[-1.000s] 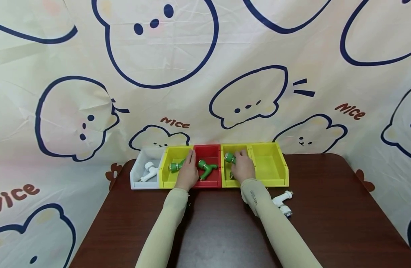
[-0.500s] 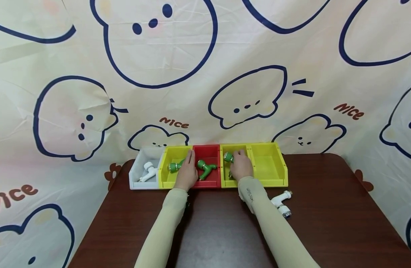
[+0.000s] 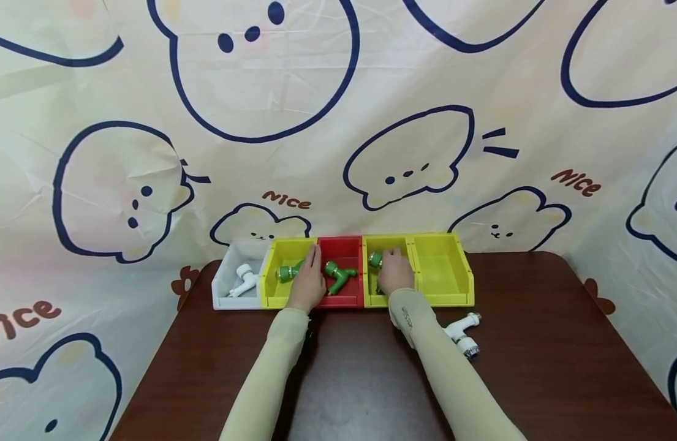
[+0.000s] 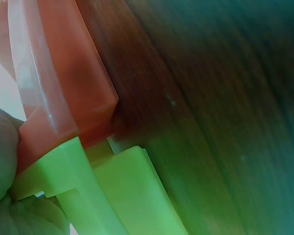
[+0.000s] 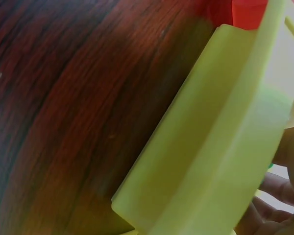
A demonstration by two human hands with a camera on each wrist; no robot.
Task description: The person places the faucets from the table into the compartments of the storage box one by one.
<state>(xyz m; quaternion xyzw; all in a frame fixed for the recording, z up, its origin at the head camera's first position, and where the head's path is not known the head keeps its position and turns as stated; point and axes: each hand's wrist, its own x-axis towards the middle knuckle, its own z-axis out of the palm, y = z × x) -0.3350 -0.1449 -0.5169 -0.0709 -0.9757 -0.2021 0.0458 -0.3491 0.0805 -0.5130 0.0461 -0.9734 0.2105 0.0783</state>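
Note:
In the head view, a green faucet (image 3: 375, 260) lies partly under my right hand (image 3: 396, 272) in the left compartment of the right-hand yellow bin (image 3: 443, 272); curled fingers grip it and hide its middle. The right wrist view shows those fingers (image 5: 272, 208) behind the bin's front wall. My left hand (image 3: 307, 285) rests with straight fingers along the divide between the other yellow bin (image 3: 273, 294) and the red bin (image 3: 340, 250). Another green faucet (image 3: 287, 273) is partly hidden beside it, and a third green faucet (image 3: 340, 277) lies in the red bin.
A white bin (image 3: 222, 288) at the row's left end contains a white faucet (image 3: 245, 280). Another white faucet (image 3: 464, 334) lies on the dark wooden table (image 3: 542, 343), partly behind my right sleeve. A patterned cloth (image 3: 305, 171) hangs behind the table.
My right hand has shifted slightly left inside its compartment, and the faucet it grips has moved a little with it. My left hand keeps its place on the bins.

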